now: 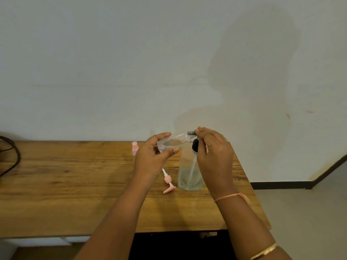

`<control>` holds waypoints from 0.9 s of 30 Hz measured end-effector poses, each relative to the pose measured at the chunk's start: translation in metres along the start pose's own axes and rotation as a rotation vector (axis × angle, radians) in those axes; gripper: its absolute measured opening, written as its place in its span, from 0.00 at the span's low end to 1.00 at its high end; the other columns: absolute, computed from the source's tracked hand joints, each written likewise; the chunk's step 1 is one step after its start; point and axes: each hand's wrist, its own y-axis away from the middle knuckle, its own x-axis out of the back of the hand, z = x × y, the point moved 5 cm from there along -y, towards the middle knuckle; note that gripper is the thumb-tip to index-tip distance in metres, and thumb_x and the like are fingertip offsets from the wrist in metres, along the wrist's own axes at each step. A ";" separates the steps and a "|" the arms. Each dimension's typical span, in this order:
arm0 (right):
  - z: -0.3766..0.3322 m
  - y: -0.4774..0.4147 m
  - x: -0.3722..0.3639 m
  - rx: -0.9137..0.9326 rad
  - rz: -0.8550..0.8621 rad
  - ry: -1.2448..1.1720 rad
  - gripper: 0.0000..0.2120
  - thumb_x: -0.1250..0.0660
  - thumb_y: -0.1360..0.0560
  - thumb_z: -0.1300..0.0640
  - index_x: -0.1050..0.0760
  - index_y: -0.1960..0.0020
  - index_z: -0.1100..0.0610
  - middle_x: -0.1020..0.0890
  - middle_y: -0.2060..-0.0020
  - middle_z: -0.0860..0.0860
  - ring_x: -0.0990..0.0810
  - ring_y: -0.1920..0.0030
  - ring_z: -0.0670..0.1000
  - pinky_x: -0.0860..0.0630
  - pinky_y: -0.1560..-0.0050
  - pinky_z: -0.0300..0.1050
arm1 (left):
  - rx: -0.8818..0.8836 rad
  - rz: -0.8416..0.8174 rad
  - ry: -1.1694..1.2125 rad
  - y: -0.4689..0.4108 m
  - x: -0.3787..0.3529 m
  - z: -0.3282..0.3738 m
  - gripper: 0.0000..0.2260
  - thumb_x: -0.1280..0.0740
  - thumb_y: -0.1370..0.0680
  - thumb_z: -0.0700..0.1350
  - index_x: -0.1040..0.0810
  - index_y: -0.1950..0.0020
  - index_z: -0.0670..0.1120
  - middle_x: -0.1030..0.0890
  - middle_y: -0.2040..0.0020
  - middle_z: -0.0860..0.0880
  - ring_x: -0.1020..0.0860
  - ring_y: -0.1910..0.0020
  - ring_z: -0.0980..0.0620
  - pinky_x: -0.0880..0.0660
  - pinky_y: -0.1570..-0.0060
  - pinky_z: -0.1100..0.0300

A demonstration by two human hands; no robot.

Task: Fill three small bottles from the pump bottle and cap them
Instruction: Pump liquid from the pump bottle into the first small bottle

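My left hand (153,156) grips a small clear bottle (173,141), tilted nearly on its side above the table with its neck pointing right. My right hand (212,149) pinches the dark cap (191,133) at that neck. Below them stands the large clear pump bottle (189,173) with a black pump head (194,146), partly hidden behind my right hand. A small bottle with a pink cap (134,147) stands upright behind my left hand. A loose pink pump top (168,182) with its white tube lies flat on the table, left of the pump bottle.
The wooden table (65,175) runs left to a black cable (11,156) at its far left edge. Its right end stops just past my right wrist, above grey floor (300,212). A pale wall (131,62) stands directly behind the table.
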 end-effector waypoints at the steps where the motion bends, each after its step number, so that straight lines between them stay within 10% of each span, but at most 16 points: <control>1: 0.002 0.002 -0.001 0.001 0.004 -0.011 0.11 0.32 0.31 0.70 0.19 0.49 0.65 0.17 0.53 0.57 0.19 0.50 0.55 0.34 0.44 0.32 | 0.006 -0.005 -0.006 0.000 0.000 -0.001 0.19 0.25 0.32 0.39 0.23 0.48 0.57 0.18 0.48 0.52 0.19 0.49 0.56 0.22 0.45 0.53; 27: 0.007 0.016 -0.009 -0.007 0.051 -0.079 0.10 0.31 0.30 0.72 0.20 0.50 0.66 0.18 0.53 0.57 0.21 0.47 0.53 0.28 0.43 0.36 | 0.052 -0.031 -0.027 0.003 0.000 -0.006 0.19 0.26 0.32 0.38 0.24 0.46 0.53 0.19 0.48 0.53 0.19 0.52 0.58 0.22 0.54 0.66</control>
